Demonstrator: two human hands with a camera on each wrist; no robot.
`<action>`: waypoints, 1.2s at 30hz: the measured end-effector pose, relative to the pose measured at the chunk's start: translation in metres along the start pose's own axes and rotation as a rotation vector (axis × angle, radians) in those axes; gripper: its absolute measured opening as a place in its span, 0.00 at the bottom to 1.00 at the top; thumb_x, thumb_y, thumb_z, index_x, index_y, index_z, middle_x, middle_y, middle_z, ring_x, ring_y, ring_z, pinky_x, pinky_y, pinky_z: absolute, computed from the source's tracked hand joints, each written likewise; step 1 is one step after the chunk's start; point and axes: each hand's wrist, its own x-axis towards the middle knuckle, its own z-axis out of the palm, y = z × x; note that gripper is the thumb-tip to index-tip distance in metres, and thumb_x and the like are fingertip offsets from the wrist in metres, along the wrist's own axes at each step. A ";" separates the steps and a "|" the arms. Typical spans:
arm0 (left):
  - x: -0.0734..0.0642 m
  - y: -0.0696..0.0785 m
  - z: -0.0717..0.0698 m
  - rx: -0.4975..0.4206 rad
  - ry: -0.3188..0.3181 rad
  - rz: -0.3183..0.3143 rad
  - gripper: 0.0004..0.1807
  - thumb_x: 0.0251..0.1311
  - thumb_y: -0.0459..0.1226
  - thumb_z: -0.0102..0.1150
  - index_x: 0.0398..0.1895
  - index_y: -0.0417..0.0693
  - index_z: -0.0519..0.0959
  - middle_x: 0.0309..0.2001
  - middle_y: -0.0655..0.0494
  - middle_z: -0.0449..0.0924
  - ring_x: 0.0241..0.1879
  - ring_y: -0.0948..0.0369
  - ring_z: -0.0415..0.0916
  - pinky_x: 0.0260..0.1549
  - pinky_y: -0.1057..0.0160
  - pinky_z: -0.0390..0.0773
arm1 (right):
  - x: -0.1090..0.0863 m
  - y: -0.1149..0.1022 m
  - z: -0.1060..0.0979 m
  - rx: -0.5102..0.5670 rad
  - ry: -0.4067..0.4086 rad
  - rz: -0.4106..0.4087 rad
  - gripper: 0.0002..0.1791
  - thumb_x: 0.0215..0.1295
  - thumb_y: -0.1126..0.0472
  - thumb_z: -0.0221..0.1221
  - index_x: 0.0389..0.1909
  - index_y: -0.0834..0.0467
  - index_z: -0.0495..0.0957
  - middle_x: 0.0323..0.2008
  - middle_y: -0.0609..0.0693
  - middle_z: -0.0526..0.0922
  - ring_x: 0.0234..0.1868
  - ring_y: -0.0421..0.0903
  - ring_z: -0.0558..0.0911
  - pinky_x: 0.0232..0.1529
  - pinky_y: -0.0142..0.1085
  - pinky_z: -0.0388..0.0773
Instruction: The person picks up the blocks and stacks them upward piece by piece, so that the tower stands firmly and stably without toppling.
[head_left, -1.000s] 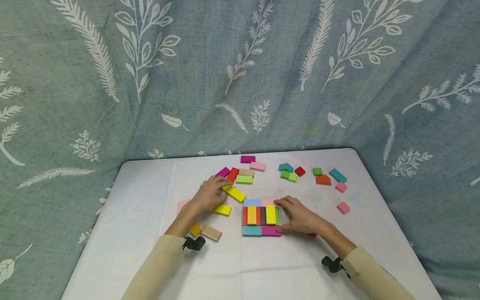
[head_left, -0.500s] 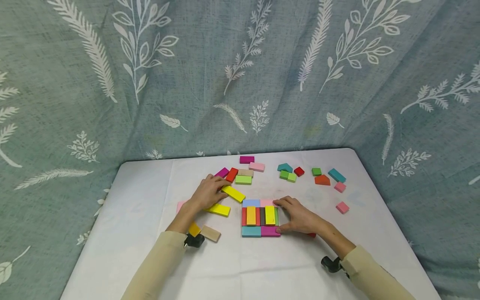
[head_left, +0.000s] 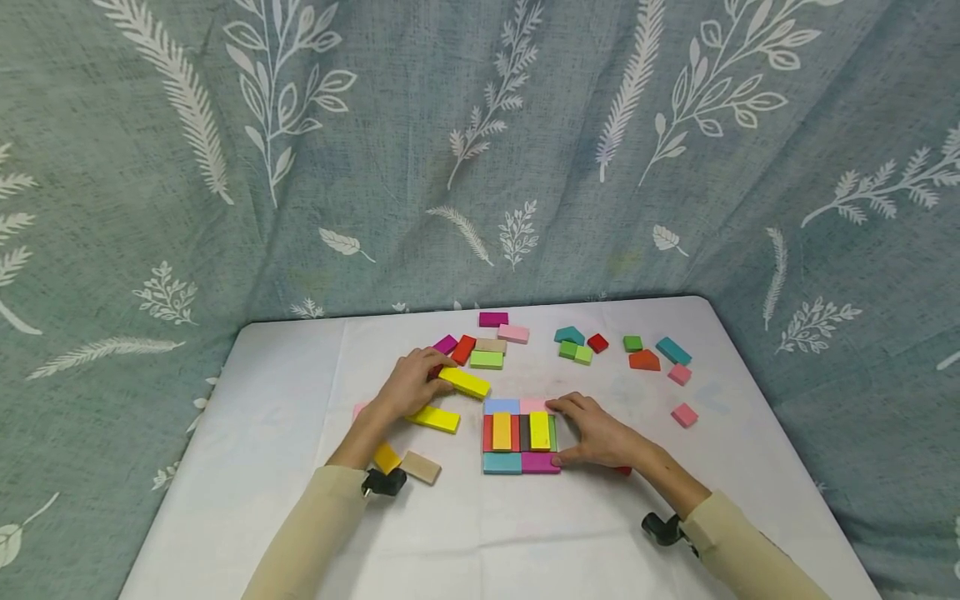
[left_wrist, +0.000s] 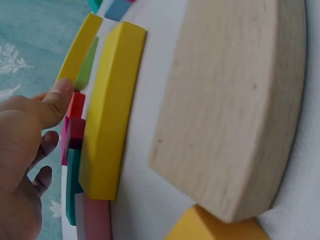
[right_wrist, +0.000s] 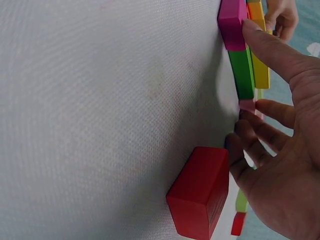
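Observation:
My left hand (head_left: 408, 387) pinches a long yellow block (head_left: 467, 383) by its left end; in the left wrist view the thumb presses on this block (left_wrist: 82, 45), which is tilted. My right hand (head_left: 600, 433) rests at the right side of a flat block layout. There its thumb touches the magenta block (head_left: 541, 463) and its index finger the pink block (head_left: 534, 406). Blue (head_left: 502, 406) and teal (head_left: 502, 463) blocks form the left corners. An orange block (head_left: 502, 431) and a short yellow block (head_left: 540, 430) lie on top, across the middle.
Another long yellow block (head_left: 438, 419) and a plain wooden block (head_left: 422, 467) lie near the left forearm. Beside the right hand is a red block (right_wrist: 197, 195). Several loose blocks, among them a light green one (head_left: 487, 360) and an orange-red one (head_left: 644, 360), lie farther back.
The long yellow block has shifted slightly left and up with my left hand, its left end now raised. My right hand and the layout stay in place.

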 end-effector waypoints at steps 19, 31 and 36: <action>-0.040 0.088 0.037 -0.370 0.062 -0.030 0.20 0.53 0.50 0.76 0.49 0.65 0.84 0.41 0.71 0.79 0.40 0.61 0.69 0.40 0.61 0.70 | 0.001 -0.001 -0.001 -0.014 -0.010 0.006 0.53 0.45 0.43 0.78 0.74 0.47 0.65 0.67 0.49 0.68 0.67 0.51 0.66 0.63 0.52 0.73; -0.042 0.092 0.056 -0.266 0.128 -0.062 0.20 0.50 0.55 0.76 0.47 0.65 0.86 0.43 0.69 0.83 0.44 0.62 0.66 0.46 0.56 0.66 | 0.001 -0.001 -0.002 -0.013 -0.020 0.005 0.52 0.46 0.40 0.77 0.73 0.45 0.65 0.68 0.49 0.67 0.68 0.53 0.65 0.63 0.53 0.72; -0.041 0.093 0.058 -0.245 0.124 -0.096 0.21 0.50 0.57 0.75 0.47 0.65 0.87 0.45 0.67 0.83 0.46 0.62 0.65 0.48 0.55 0.66 | 0.001 0.000 -0.002 -0.017 -0.018 0.002 0.52 0.46 0.40 0.77 0.73 0.45 0.65 0.68 0.49 0.67 0.68 0.53 0.65 0.63 0.53 0.72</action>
